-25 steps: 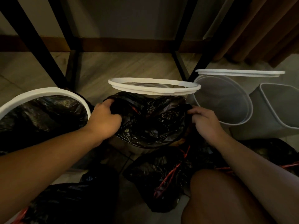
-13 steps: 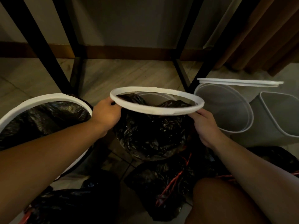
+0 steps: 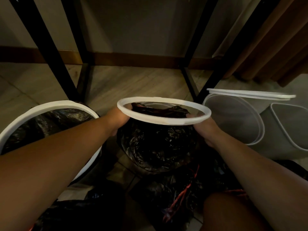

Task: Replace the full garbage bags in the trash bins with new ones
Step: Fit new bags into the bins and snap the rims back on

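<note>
White ring point(image 3: 164, 122) lower over glossy bag point(image 3: 158, 144)

Dim, warm light, deep shadows below, soft blur, wide-angle bending at edges.

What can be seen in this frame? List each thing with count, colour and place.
white ring: one, white, centre, held above the lined bin.
black bag: one, black, draped over the centre bin.
left bin: one, white rim, black liner inside, far left.
round bin: one, pale, empty, right.
flat ring: one, white, at the round bin's far edge.
rectangular bin: one, grey, empty, far right.
tied bags: count unclear in the dark, black with red drawstrings, on the near floor.
frame legs: several, black, behind the bins.
curtain: one, brown, upper right.
left hand: grips the ring's left side.
right hand: grips the ring's right side.
</note>
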Demonstrator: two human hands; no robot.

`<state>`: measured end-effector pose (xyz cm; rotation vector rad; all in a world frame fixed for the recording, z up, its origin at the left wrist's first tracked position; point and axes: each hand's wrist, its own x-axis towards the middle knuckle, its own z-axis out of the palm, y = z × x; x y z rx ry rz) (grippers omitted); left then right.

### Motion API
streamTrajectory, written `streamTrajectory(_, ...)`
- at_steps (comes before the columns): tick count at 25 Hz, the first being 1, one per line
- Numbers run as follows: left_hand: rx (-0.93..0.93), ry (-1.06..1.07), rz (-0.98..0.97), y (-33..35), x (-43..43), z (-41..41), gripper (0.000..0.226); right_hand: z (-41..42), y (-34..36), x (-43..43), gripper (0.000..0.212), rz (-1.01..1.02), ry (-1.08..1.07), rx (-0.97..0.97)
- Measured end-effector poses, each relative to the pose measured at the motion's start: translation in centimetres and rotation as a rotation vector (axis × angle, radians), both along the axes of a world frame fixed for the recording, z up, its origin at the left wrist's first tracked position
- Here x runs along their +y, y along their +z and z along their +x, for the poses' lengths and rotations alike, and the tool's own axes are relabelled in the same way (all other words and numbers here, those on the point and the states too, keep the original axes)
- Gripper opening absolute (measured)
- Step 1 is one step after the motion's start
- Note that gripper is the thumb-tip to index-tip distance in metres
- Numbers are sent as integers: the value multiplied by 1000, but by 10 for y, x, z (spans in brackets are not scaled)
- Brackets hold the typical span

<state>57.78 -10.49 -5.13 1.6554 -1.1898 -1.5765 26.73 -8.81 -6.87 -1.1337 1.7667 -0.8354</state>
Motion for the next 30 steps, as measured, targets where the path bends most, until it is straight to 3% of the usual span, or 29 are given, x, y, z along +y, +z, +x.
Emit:
streamTrajectory(2, 152, 10, 147, 3, 4, -4, 38, 1, -3, -3, 54, 12, 33, -46)
streamTrajectory(4, 187, 19, 213, 3, 4, -4, 41, 7, 0, -4, 54, 47, 34, -118)
streamTrajectory(6, 88, 35, 144, 2, -2, -3, 35, 10, 6, -3, 53, 55, 47, -138)
streamTrajectory(8, -136, 58, -48, 1, -9, 1, 25, 11, 11, 4, 47, -1, 64, -119)
streamTrajectory(12, -340, 43, -306, 11, -10, 2, 25, 13, 22, 16, 40, -201, 72, 248)
streamTrajectory(14, -420, 28, -408, 8, -12, 0, 31, 17, 22, 13, 24, -321, 15, 447)
streamTrajectory(16, -384, 134, -423, 8, -16, 1, 34, 20, 21, 5, 29, -348, -2, 440)
streamTrajectory(18, -310, 250, -352, 7, -22, 2, 22, 22, 23, -6, 28, -299, 11, 298)
streamTrajectory(21, -241, 161, -319, 1, -27, 2, 10, 25, 25, -22, 13, -141, 92, 86)
streamTrajectory(26, -354, 19, -388, -4, -36, 2, 30, 29, 17, -36, 14, -113, 373, 327)
streamTrajectory(30, -189, -21, -306, 0, -46, 7, 18, 27, 24, -49, 3, -166, 469, 411)
